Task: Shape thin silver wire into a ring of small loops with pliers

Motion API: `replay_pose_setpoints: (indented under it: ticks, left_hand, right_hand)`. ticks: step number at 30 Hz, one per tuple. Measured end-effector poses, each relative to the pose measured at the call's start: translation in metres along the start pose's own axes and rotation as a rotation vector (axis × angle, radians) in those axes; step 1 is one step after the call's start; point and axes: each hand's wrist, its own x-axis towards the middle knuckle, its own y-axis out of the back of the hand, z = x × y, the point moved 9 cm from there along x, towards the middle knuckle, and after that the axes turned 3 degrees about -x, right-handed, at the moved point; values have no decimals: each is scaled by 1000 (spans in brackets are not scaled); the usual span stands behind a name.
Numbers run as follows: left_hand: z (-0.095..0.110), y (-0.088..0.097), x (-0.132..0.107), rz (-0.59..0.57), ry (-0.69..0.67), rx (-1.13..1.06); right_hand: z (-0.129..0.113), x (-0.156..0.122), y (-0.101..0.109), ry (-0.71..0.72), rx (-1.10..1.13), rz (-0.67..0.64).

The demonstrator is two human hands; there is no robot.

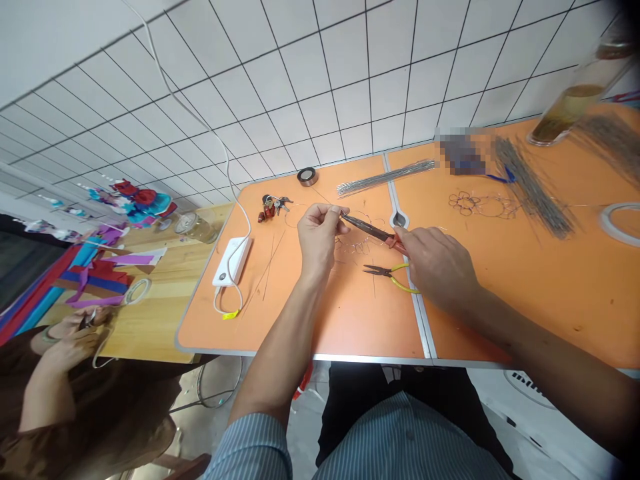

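My right hand (443, 263) is wrapped round the red handles of a pair of pliers (369, 229), whose dark, narrow jaws point left. At the tip of those jaws, my left hand (319, 237) pinches what looks like a thin wire, mostly hidden by the fingers. Beneath the pliers lie several bent wire loops (357, 245) on the orange table (350, 327). A second pair of pliers with yellow handles (387, 271) rests on the tabletop just left of my right hand, its jaws pointing left.
Toward the wall lie a tape roll (307, 176), keys (274, 207) and a bundle of straight wires (385, 178). A white power strip (233, 261) is at left. More wires (535, 190) and a glass of liquid (567, 113) stand right. Another person's hands (75, 333) work at the wooden table.
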Motion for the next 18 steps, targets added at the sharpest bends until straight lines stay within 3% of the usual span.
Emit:
replay_pose_setpoints:
  ticks: [18]
  left_hand:
    - [-4,-1,-1,-4,23,-54]
  right_hand:
    - [-2,-2,-4,-5,41,-9]
